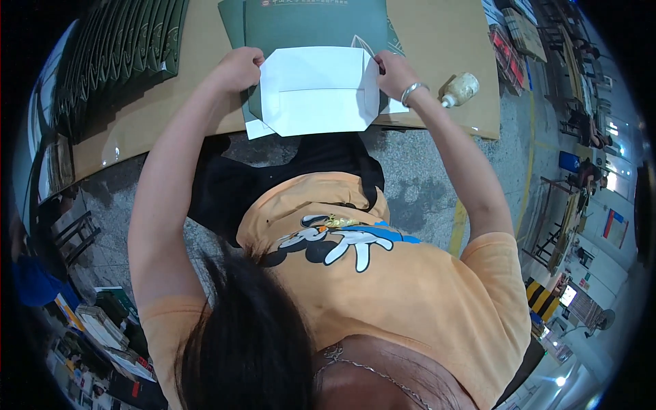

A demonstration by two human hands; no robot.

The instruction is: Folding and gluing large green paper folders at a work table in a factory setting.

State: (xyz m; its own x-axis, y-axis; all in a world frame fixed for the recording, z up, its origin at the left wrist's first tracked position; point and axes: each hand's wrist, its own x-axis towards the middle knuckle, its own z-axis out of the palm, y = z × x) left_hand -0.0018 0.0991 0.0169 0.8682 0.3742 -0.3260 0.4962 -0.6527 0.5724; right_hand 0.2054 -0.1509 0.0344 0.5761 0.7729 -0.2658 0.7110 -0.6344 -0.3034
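Note:
A green paper bag (254, 102) lies before me at the table's near edge, its white bottom end (320, 68) opened out into a flat, many-sided shape with folded flaps. My left hand (240, 68) pinches the bag's left side near the upper corner. On the opposite side my right hand (396, 74) has its fingers closed at the upper right corner. A pale cord loop (362, 44) shows beside that corner. Beyond the white end lie more flat green bags (314, 24). My fingertips are partly hidden behind the paper.
A squeeze bottle (460, 89) with a white nozzle lies on its side to the right on the brown tabletop (444, 34). Many folded green bags (123, 48) stand in a row at the left. Stacked printed goods (519, 41) are past the table's right edge.

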